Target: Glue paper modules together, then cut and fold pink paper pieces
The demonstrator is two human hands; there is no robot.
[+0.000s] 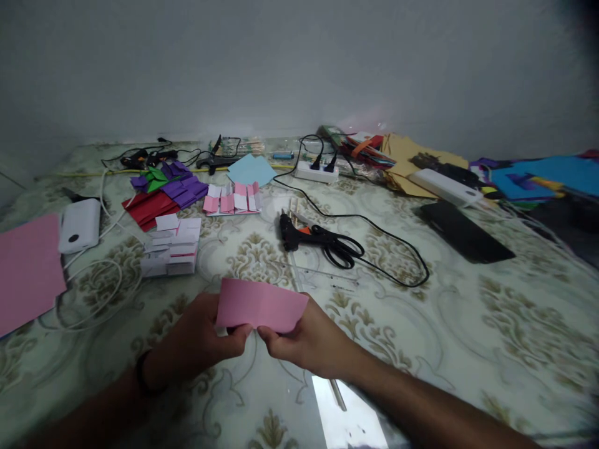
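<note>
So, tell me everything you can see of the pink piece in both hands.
The pink piece looks like plain paper or thin card, roughly rectangular, with a faint crease near its middle. It is held slightly bent over the patterned tabletop, the left hand at one end and the right hand at the other, both thumbs at its near edge.

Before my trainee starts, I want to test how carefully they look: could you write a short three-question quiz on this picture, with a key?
1. True or false: the left hand and right hand both hold the pink paper.
2. What colour is the glue gun? A yellow; B black; C white.
3. Fill in: two black plugs sit in the white ____.

Key: 1 true; 2 B; 3 power strip.
</note>
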